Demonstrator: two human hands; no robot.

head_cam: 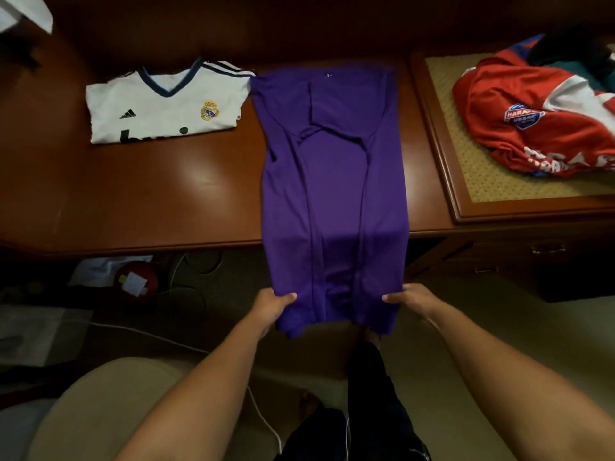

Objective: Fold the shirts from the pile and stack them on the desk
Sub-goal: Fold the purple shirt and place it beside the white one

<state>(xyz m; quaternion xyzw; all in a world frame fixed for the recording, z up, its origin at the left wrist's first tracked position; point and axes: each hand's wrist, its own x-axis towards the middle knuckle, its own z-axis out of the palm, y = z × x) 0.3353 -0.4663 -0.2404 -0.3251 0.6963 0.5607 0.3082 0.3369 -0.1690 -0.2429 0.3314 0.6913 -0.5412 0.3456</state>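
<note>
Purple shirt (332,181), sides folded inward into a long strip, lying at centre frame on the wooden surface (166,194) with its lower part hanging over the near edge. Left hand (271,307) and right hand (411,299) each grip a bottom corner of the hem, thumb on top and the fingers curled beneath the cloth. Folded white shirt (166,104) at upper left of the frame, just beside the purple shirt's collar end. Pile of unfolded shirts (539,111), red one uppermost, at upper right on a woven-topped side cabinet (466,181)
</note>
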